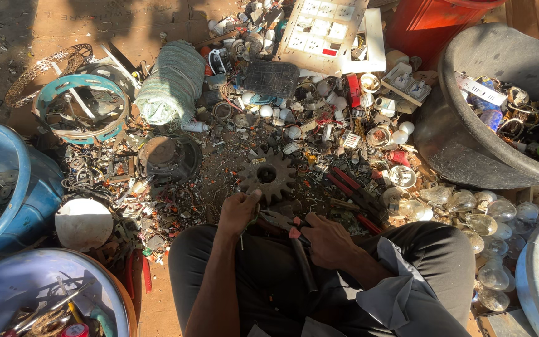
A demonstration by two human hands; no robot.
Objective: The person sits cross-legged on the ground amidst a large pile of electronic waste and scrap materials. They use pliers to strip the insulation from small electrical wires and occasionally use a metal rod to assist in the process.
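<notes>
Single view, head-worn camera, looking steeply down and forward over the wearer's lap. Near: dark-trousered knees at bottom edge, both hands centre frame. Farther: ground strewn with scrap, reaching a white plastic switch panel (323, 28) at top. Tubs cut off at both sides.

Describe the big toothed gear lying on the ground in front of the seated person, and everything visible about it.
The gear is a dark, rusty-looking metal wheel with blunt square teeth all round its rim and a round hole through the middle. It lies flat on the littered ground among bits of wire and small scrap, just beyond the person's knees. The left hand is right at its near edge, the thumb seeming to touch a tooth. Red-handled tools lie beside it to the right. It looks whole, dusty and half in sunlight.
</notes>
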